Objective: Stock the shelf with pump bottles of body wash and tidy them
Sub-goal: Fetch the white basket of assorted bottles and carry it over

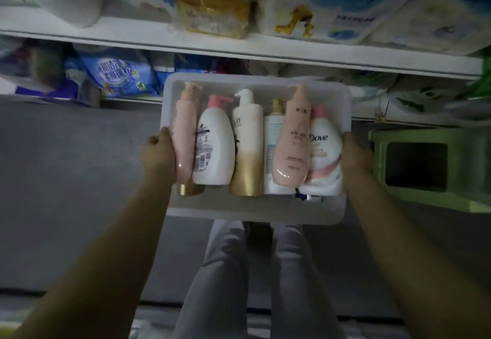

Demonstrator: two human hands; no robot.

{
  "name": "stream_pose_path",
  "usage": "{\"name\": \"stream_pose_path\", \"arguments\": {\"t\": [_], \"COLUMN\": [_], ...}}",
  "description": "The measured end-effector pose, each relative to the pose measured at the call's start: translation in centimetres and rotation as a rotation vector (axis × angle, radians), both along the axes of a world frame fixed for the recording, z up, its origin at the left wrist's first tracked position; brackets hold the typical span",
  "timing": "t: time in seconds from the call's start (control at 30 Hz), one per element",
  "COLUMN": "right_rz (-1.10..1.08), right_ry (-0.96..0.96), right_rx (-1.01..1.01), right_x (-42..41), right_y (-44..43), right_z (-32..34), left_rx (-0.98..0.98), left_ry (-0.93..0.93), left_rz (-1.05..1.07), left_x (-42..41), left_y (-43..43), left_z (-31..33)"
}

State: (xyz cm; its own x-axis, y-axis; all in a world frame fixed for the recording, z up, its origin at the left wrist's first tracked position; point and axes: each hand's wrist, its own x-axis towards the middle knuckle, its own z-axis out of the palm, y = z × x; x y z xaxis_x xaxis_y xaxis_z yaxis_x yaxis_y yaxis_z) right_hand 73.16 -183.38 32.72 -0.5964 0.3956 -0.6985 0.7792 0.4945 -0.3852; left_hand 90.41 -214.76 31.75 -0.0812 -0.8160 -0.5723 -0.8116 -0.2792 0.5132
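I carry a translucent white plastic bin (pixel 255 210) in front of me, level with the lower shelf. My left hand (pixel 156 152) grips its left rim and my right hand (pixel 356 155) grips its right rim. Several pump bottles lie flat in it, pumps pointing to the shelves: a slim pink bottle (pixel 183 136), a white bottle with a pink pump (pixel 215 147), a white-and-gold Olay bottle (pixel 247 147), a white bottle with a gold cap (pixel 271 147), a peach-pink bottle (pixel 293 142) lying over the white Dove bottle (pixel 324 158).
A white shelf board (pixel 239 46) runs across the top with tissue packs and paper rolls on it. Below it sit blue detergent bags (pixel 117 75). A green plastic stool (pixel 425 163) stands at the right. Grey floor lies to the left, and my legs are below the bin.
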Motion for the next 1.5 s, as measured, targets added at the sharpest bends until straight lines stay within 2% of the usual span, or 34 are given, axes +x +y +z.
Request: {"name": "stream_pose_path", "arguments": {"t": [0.27,0.43,0.6,0.7,0.83,0.93,1.1,1.27,1.37,1.5], "right_rz": [0.048,0.091,0.103,0.159,0.281,0.340,0.304,0.331,0.277,0.213], "right_ry": [0.068,0.167,0.217,0.248,0.229,0.274,0.312,0.357,0.379,0.315], "right_rx": [0.002,0.014,-0.019,-0.008,-0.020,-0.046,-0.155,-0.153,-0.186,-0.318], "right_x": [0.9,2.9,3.2,3.3,4.3,5.7,7.1,8.2,8.2,7.8], "right_y": [-0.9,-1.1,-1.5,-1.3,-1.5,-1.1,0.0,0.5,0.4,-0.1], "right_z": [1.3,1.2,1.8,2.0,3.3,4.0,5.0,6.1,6.5,6.8], "left_rx": [-0.041,-0.066,-0.175,-0.162,-0.195,-0.207,-0.078,0.000,0.138,0.280], "left_ry": [-0.014,0.056,0.009,-0.013,-0.075,-0.022,0.219,0.331,0.361,0.326], "left_rz": [0.021,0.027,-0.083,-0.148,-0.343,-0.443,-0.540,-0.645,-0.621,-0.635], "left_x": [-0.7,-0.6,-0.3,-0.3,-0.1,-0.1,-0.5,-1.4,-2.2,-3.3], "left_y": [0.7,1.8,3.2,4.6,7.7,9.9,12.8,15.3,15.8,16.0], "left_z": [1.6,2.0,2.2,3.2,5.0,5.9,8.2,9.9,9.8,9.3]}}
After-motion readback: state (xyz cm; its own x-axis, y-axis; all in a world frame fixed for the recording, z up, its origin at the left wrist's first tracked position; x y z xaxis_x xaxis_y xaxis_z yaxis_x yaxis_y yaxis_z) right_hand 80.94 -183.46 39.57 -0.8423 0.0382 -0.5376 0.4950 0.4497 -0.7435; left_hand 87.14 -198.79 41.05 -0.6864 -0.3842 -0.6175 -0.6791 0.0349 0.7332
